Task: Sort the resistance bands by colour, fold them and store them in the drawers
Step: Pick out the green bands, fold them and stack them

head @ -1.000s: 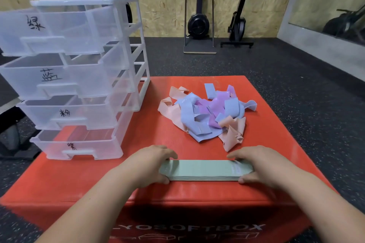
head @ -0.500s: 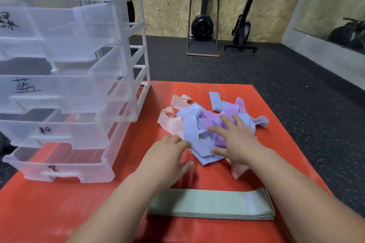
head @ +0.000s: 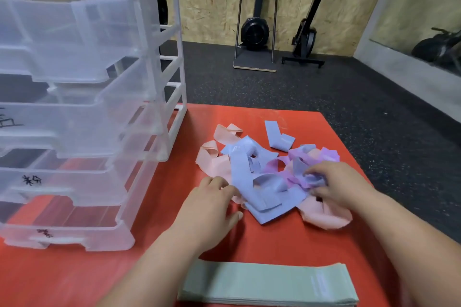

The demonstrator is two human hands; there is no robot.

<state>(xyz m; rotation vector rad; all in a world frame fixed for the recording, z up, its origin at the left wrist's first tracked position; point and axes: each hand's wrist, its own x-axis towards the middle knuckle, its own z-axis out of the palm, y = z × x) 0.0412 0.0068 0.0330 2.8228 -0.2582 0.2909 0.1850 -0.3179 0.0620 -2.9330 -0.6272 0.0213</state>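
**Both hands at the loose bands, green stack laid aside**

A tangle of loose bands in blue, pink and purple is seen on the red box, to the right of the clear drawer unit.

The left hand is laid at the left edge of the tangle. Its fingers are relaxed and only slightly bent, their tips touching the pile where a pink band meets a wide blue band. Its thumb is stretched out to the side over the red surface, apart from the bands. Nothing is seen to be gripped by this hand.

The right hand is set on the right side of the tangle. Its fingers are curled over from above and the thumb is brought in from below, so that a bunch of purple and blue material is held between them. Which single band is held cannot be told, since the colours are bunched together there. A pink loop is spread on the box under this wrist.

One short blue piece lies at the far side of the tangle, well clear of both hands.

A flat stack of green bands lies at the near edge of the box, between the two forearms and touched by no fingers. The drawers are pulled forward in steps, and dark handwritten marks are visible on three of their fronts.
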